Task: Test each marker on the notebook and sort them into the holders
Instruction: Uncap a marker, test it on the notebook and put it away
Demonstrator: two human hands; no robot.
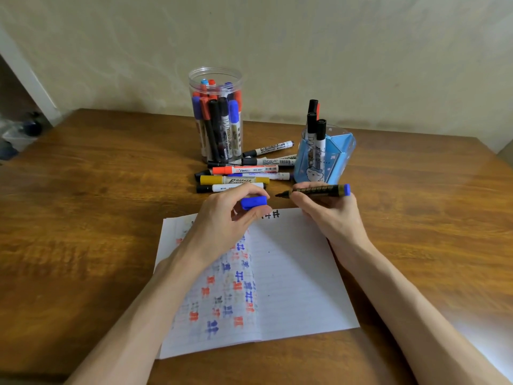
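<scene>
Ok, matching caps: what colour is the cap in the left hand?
Blue; the small plastic cap shows clearly in the head view.

Both bare forearms reach forward and draw toward each other. The left hand (222, 218) shows its back to the camera, its thumb and curled fingers pinching a cap (254, 203) at their tips. Just to its right and not touching it, the right hand (330, 211) wraps its fingers round a marker (319, 189), held roughly level with the tip pointing toward the left hand.
</scene>
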